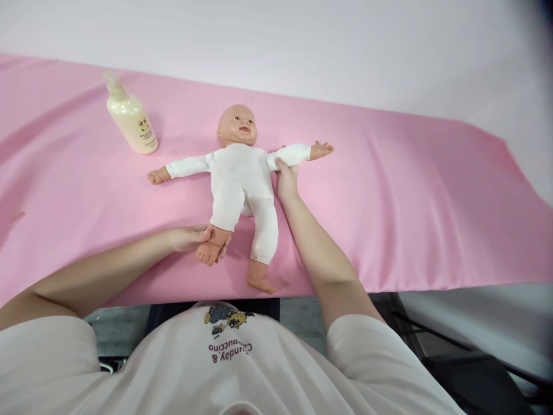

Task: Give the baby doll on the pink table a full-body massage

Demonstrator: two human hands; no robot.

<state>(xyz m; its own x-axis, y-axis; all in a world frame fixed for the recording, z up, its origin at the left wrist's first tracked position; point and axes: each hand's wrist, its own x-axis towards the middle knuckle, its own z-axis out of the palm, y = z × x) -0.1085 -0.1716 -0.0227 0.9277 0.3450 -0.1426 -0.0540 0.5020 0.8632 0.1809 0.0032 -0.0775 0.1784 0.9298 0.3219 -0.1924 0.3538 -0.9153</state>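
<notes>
1. Upper left of the frame, a cream pump bottle (131, 119) stands upright on the pink cloth (410, 190), well apart from everything else.
2. Lower left of centre, the person's left hand (190, 238) is curled around the ankle of the doll (242, 178), fingers closed on the leg just above the bare foot.
3. The doll lies face up in the middle of the frame, arms spread, one foot near the front edge of the cloth. Its white body looks stuffed and soft, so I judge it light and floppy; the head and limbs' ends look like harder plastic. The ankle and upper arm seem sound places to hold.
4. Just right of centre, the right hand (286, 180) rests under the doll's upper arm, fingers touching the sleeve; whether it grips I cannot tell.
5. To the right, the cloth runs wide and bare. The front edge drops off close below the doll's feet.
</notes>
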